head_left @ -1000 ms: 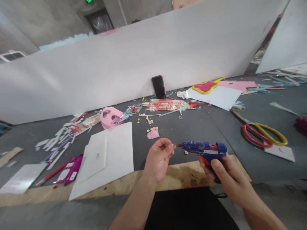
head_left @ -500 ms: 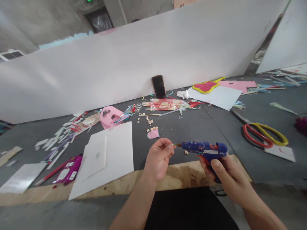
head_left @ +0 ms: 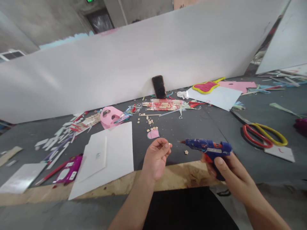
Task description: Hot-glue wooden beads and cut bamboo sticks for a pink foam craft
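Note:
My right hand (head_left: 225,167) is wrapped round the grip of a blue hot glue gun (head_left: 206,146), its nozzle pointing left. Facing it, my left hand (head_left: 157,156) pinches a tiny pale piece at the fingertips, mostly hidden, perhaps one of the small wooden flowers. A gap separates the nozzle from those fingers. Just beyond my left hand lies a pink rounded cutout (head_left: 153,134) with several small wooden flowers along its far edge. One loose wooden flower (head_left: 186,152) rests on the table below the nozzle, and more small flowers (head_left: 150,121) are scattered behind the cutout.
Large scissors (head_left: 263,134) lie at the right. White sheets (head_left: 117,150) and a purple packet (head_left: 72,171) are on the left. Behind are a pink mask (head_left: 110,115), bundled sticks in plastic (head_left: 165,104) and a phone (head_left: 159,87) leaning on the white partition (head_left: 120,64).
The glue gun has moved right, away from my left fingertips, which its nozzle met before. The loose flower on the table now shows fully. My left hand has barely shifted.

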### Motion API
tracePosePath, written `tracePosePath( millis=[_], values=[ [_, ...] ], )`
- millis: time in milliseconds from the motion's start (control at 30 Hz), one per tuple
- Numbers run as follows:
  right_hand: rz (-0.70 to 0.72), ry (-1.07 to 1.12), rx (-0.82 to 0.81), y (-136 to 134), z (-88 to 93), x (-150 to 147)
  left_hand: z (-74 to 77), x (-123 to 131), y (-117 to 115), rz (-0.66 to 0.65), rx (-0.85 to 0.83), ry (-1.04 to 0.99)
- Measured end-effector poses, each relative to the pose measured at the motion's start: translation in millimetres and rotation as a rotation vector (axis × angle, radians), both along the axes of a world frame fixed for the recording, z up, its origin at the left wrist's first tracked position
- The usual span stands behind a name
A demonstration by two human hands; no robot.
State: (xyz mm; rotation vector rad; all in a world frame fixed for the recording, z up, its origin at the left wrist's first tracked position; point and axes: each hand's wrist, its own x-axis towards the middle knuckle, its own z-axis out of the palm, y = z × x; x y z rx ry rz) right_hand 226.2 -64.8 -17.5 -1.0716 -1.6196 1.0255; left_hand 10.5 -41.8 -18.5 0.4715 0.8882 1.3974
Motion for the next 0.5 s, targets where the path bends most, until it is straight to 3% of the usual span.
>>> tracePosePath(
  millis=[100,200,333,500],
  values=[
    [-0.231,-0.225,0.062,18,-6.7,11,-2.2,-6,-3,0.012,-0.013,0.012],
    [-0.423,-0.604,0.158,45,-15.1,26,-5.2,-13,-8,0.011,-0.03,0.028],
    [-0.437,-0.995,0.347,74,-21.8,44,-7.8,-19,-14,0.018,-0.02,0.025],
    [-0.499,-1.112,0.469,67,-13.9,33,-9.4,-23,-19,0.04,-0.04,0.016]
  ],
)
